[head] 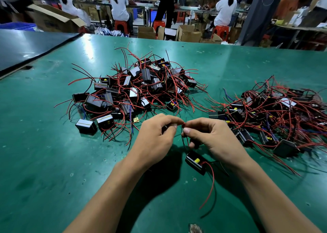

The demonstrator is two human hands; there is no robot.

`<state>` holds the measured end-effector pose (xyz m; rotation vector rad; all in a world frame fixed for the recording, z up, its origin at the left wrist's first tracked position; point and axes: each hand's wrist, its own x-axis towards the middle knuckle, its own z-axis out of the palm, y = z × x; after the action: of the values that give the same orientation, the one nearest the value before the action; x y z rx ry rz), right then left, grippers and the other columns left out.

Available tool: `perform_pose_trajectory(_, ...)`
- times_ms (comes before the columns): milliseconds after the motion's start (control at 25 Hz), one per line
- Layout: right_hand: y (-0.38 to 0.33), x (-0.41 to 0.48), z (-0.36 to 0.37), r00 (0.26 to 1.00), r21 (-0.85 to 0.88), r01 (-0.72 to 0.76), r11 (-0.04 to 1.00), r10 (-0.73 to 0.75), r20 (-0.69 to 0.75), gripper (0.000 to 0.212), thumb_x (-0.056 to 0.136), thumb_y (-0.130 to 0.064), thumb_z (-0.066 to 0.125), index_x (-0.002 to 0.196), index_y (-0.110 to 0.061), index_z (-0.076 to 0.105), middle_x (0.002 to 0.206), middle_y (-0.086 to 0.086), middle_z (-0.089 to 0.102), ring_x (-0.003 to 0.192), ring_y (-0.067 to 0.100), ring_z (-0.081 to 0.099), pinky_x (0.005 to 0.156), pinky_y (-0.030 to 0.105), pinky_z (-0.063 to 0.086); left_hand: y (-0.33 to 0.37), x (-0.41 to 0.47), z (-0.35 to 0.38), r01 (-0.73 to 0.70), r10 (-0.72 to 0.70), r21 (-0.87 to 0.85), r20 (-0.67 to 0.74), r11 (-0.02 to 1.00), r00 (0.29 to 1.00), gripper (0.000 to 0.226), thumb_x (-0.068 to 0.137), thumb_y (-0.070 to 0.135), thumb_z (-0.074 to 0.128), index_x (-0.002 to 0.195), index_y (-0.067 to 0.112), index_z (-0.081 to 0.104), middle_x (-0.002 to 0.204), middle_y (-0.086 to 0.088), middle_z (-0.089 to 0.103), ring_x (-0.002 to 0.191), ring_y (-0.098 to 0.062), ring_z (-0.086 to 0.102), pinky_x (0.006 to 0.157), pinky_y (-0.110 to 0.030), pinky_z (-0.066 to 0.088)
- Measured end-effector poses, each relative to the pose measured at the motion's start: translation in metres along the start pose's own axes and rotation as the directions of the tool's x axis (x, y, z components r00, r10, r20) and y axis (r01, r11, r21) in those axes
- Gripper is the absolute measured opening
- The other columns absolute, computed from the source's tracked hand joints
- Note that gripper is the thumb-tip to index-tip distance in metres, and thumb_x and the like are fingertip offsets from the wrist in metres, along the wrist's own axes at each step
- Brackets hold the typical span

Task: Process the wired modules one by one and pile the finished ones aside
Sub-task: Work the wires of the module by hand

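A small black module (195,162) with a yellow knob hangs just above the green table (44,162), below my hands, dangling by its thin wires. My left hand (155,137) and my right hand (212,140) meet fingertip to fingertip, both pinching the red wire end (184,125) of that module. Another red wire (211,185) of the module trails down toward me. A large heap of black modules with red wires (136,89) lies beyond my hands, left of centre. A second heap (276,116) spreads at the right.
A dark board (26,47) lies on the far left of the table. Beyond the table's far edge are cardboard boxes (189,33), red stools and several seated people at other benches. A grey pillar (256,15) stands at the back right.
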<state>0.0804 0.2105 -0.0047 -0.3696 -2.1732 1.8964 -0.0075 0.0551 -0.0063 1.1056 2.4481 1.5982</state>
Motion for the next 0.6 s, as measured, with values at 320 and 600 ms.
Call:
perform_pose_trajectory(320, 0.0015, 0.0018, 0.0005, 1.000, 0.027, 0.005, 1.000, -0.005, 0.006, 0.010, 0.085, -0.014, 0.078, 0.086, -0.022, 0.073, 0.085, 0.010, 0.077, 0.055, 0.017, 0.066, 0.051, 0.019, 0.050, 0.0001, -0.0004, -0.0006, 0.001, -0.001, -0.025, 0.001, 1.000, 1.000, 0.017, 0.092, 0.007, 0.061, 0.094, 0.016, 0.075, 0.079, 0.009, 0.064, 0.064, 0.002, 0.051, 0.061, -0.008, 0.035)
perform_pose_trajectory(600, 0.0012, -0.0002, 0.0018, 0.992, -0.155, 0.120, 0.981, -0.125, -0.024, 0.017, 0.084, -0.010, 0.077, 0.084, -0.024, 0.069, 0.076, 0.004, 0.075, 0.053, 0.021, 0.067, 0.055, 0.030, 0.057, 0.0012, -0.0005, 0.0008, 0.009, -0.011, -0.069, -0.029, 0.998, 1.000, 0.002, 0.085, 0.018, 0.074, 0.084, 0.017, 0.076, 0.061, 0.011, 0.059, 0.054, 0.000, 0.048, 0.056, -0.013, 0.036)
